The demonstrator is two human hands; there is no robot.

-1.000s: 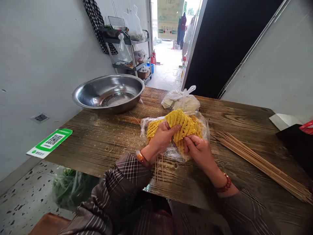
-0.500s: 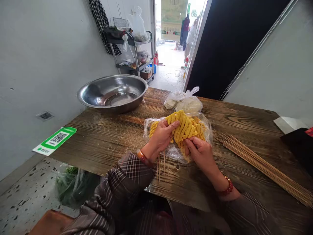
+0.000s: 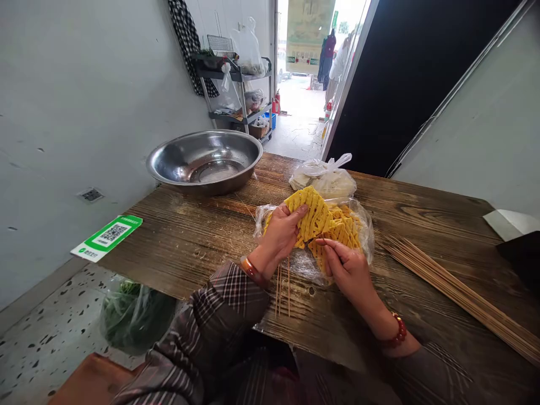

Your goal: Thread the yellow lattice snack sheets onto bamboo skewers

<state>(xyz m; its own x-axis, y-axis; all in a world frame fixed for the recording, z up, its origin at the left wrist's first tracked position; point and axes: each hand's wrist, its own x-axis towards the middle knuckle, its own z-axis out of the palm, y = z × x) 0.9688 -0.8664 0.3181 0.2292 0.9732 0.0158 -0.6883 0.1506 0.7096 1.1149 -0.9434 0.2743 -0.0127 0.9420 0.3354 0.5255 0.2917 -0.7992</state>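
My left hand point(image 3: 282, 233) is closed on a yellow, slit-cut food sheet point(image 3: 310, 216), thumb on top, holding it up over the plastic bag point(image 3: 368, 230). More yellow slit pieces point(image 3: 348, 228) lie in that opened clear bag. My right hand point(image 3: 346, 267) is pinched shut by the sheet's lower right edge, above the pieces; what its fingertips hold, if anything, is too small to make out. Several thin sticks point(image 3: 282, 289) lie on the wooden table point(image 3: 202, 236) below my left hand.
A large steel basin point(image 3: 206, 160) stands at the back left. Behind the yellow pieces sits a knotted bag of pale pieces point(image 3: 324, 179). A bundle of bamboo skewers point(image 3: 455, 287) lies on the right. A green QR card point(image 3: 109, 237) is at the left edge, with a bag of greens point(image 3: 137, 315) below.
The sheet in my left hand now lies flatter and more spread. My right fingers have shifted slightly left and are pinched at its edge. The whole view has shifted a little.
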